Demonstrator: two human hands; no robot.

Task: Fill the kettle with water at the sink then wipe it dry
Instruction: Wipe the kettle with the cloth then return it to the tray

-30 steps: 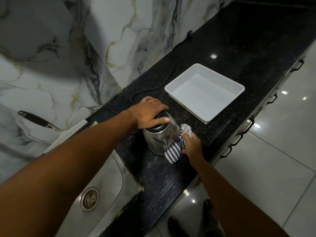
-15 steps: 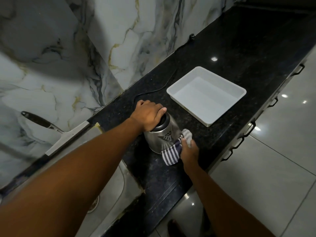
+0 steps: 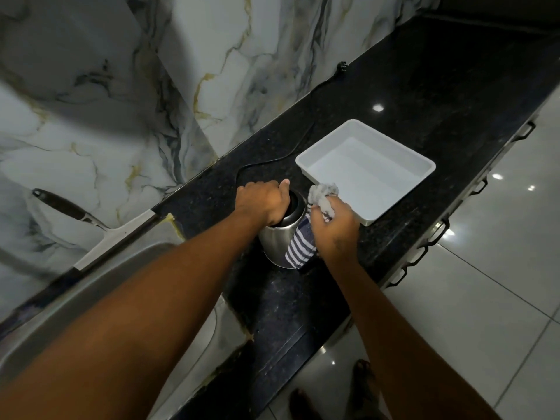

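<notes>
A steel kettle (image 3: pixel 277 241) stands upright on the black granite counter (image 3: pixel 409 95), just right of the sink (image 3: pixel 127 286). My left hand (image 3: pixel 263 202) grips its dark top from above. My right hand (image 3: pixel 333 227) clutches a blue-and-white striped cloth (image 3: pixel 300 245) and presses it against the kettle's right side. A bunched end of the cloth sticks up above my fingers. The cloth and my hands hide much of the kettle.
A white plastic tray (image 3: pixel 363 168) sits on the counter right behind my right hand. A black cord (image 3: pixel 291 151) runs along the marble wall. A squeegee (image 3: pixel 91 222) leans behind the sink. Drawer handles (image 3: pixel 436 234) line the counter's front edge; tiled floor lies to the right.
My right hand has slid the cloth up the kettle's side, from its lower front to near the top. My left hand stays clamped on the top.
</notes>
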